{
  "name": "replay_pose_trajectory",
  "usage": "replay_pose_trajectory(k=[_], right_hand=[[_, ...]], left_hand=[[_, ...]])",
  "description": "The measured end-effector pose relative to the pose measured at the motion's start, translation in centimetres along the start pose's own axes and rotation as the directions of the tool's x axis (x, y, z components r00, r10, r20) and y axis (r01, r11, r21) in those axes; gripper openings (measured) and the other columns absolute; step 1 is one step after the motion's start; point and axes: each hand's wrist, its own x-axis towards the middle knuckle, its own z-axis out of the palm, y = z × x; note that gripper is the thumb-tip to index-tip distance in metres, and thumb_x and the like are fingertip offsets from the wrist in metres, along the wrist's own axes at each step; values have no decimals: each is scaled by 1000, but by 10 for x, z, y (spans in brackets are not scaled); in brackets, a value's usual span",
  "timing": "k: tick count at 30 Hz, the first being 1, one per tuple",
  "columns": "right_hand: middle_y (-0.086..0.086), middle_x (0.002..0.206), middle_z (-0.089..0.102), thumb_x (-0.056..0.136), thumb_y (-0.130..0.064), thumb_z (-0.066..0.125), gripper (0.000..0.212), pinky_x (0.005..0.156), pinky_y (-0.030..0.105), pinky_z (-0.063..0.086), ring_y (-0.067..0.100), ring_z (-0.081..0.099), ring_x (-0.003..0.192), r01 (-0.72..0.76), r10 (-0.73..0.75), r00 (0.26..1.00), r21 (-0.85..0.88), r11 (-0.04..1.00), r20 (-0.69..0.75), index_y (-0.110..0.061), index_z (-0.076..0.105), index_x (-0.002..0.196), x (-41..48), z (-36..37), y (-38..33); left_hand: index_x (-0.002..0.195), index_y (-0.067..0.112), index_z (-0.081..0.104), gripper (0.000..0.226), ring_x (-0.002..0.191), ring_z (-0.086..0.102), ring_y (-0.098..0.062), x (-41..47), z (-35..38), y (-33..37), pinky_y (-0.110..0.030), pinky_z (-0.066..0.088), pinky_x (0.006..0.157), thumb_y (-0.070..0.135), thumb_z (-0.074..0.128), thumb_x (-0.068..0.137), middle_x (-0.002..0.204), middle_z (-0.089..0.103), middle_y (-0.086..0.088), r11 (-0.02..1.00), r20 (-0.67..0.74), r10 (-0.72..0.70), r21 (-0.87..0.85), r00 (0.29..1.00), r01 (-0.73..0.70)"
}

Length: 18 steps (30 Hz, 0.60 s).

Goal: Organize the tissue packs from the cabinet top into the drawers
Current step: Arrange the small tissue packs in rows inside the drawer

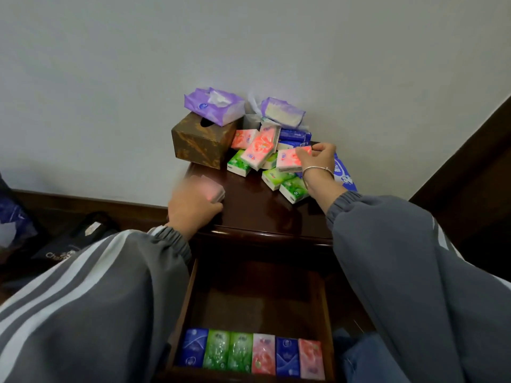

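A heap of small pink, green and blue tissue packs (pixel 260 150) lies at the back of the dark wooden cabinet top (pixel 254 211). My right hand (pixel 318 158) pinches one pink pack (pixel 289 161) at the heap's right side. My left hand (pixel 193 203), blurred, grips another pink pack (pixel 217 193) over the cabinet's left front. Below, the open drawer (pixel 190 294) holds a row of several packs (pixel 251 353) standing side by side along its front.
A brown tissue box (pixel 199 142) stands at the back left with a purple soft pack (pixel 214 106) on top. Another purple pack (pixel 282 110) and a large blue-white pack (pixel 343 172) sit at the back right. Dark bags (pixel 69 244) lie on the floor left.
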Motion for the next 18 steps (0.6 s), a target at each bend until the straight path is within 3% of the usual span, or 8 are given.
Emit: replay_pose_trajectory(k=[2,5,9,15,18], right_hand=[[6,105,62,78,-20,73,45,78,35,54,22,64,92,-40,39,999,91,995,6,-13,45,112,-2,-4,-1],[4,103,61,75,-19,76,50,68,24,50,16,61,85,-45,40,997,93,995,61,-9,53,118,-2,-8,-3],[4,102,67,72,-24,79,44,81,30,51,17,62,88,91,-48,962,-151,984,268,-8,65,110,-3,-1,-6],[6,87,56,70,-24,80,46,75,33,46,18,52,80,414,-152,833,-417,809,532,6,64,102,3,36,-37],[10,94,62,71,-26,79,26,87,37,51,23,57,86,470,-105,795,-498,728,597,-6,64,78,11,54,-55]], left_hand=[[115,9,46,64,107,53,-36,0,1,0,-45,47,84,42,75,69,114,56,-14,1000,-9,7,-17,1000,-7],[118,10,45,66,108,54,-34,0,2,-1,-46,49,85,42,76,70,116,55,-14,1000,-6,0,-22,1000,0],[121,12,44,68,110,53,-33,2,3,-1,-46,49,85,43,76,70,119,54,-12,999,8,-9,-31,1000,9],[123,13,42,70,112,52,-32,6,6,-5,-46,50,85,45,75,70,120,53,-11,999,18,13,-39,1000,-12],[123,13,42,71,113,52,-32,8,8,-7,-46,51,86,46,76,70,120,53,-10,999,17,26,-36,1000,-25]])
